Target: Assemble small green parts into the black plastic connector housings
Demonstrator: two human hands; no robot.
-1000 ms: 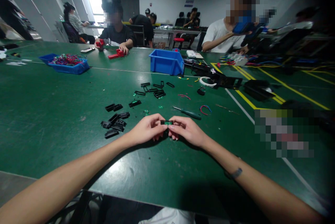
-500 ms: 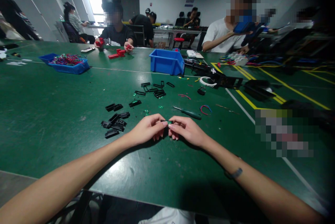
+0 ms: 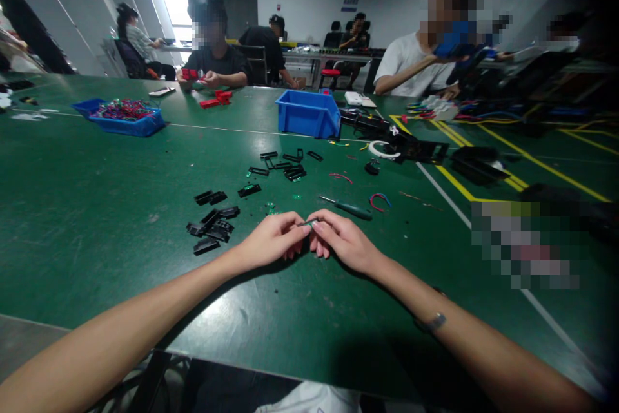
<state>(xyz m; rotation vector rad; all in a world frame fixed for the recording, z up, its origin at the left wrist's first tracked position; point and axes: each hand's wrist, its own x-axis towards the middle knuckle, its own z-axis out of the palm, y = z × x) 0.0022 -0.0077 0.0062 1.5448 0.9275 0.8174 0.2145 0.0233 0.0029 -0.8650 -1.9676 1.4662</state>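
Observation:
Both hands meet over the green table, pinching one small black part with a green piece (image 3: 311, 223) in it. My left hand (image 3: 276, 238) is closed on its left end, and my right hand (image 3: 342, 240) is closed on its right end. The fingers cover most of the part. To the left of my left hand lies a pile of black plastic housings (image 3: 213, 226). Just beyond my hands are small green pieces (image 3: 271, 208) and a screwdriver (image 3: 353, 209) with a dark green handle.
Thin black frames (image 3: 290, 168) lie farther up the table. A blue bin (image 3: 307, 115) stands behind them, and a blue tray of coloured wires (image 3: 128, 118) is at left. A red and blue wire loop (image 3: 380, 201) lies at right. Co-workers sit across the table.
The small part has tilted between my fingers, and my right fingers have shifted slightly over it. Across the table, a co-worker's hands have come together around red pieces.

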